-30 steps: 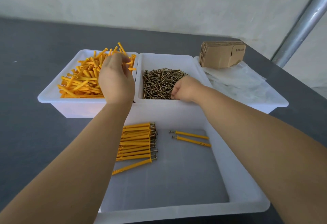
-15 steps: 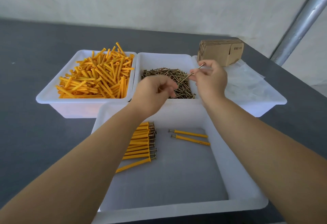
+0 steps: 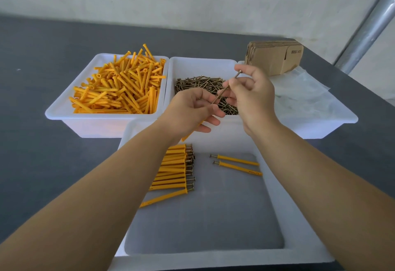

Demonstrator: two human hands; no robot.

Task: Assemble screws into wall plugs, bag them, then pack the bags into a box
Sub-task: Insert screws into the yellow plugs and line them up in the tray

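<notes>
**Assembly step in hand: screw lined up for a wall plug**

We judge the work to be at its first stage, mating screws with plugs; bagging and boxing are not yet begun. Our right hand (image 3: 252, 97) pinches one screw (image 3: 227, 88) between thumb and fingertips, head up toward 1 o'clock, tip slanting down toward 7 o'clock at our left hand (image 3: 192, 110). The left hand is curled round an orange wall plug (image 3: 189, 134), mostly hidden; only a sliver shows below the palm. Both hands hang above the screw tray (image 3: 203, 65).

The next move calls for seating the screw tip squarely in the plug's open end, which we cannot see.

Both forearms reach from 6 o'clock, converging at centre. Finished pieces (image 3: 173, 168) lie in the near tray (image 3: 213, 258); loose plugs (image 3: 119, 91) at 10 o'clock; flat cartons (image 3: 275, 56) at 1 o'clock.
</notes>
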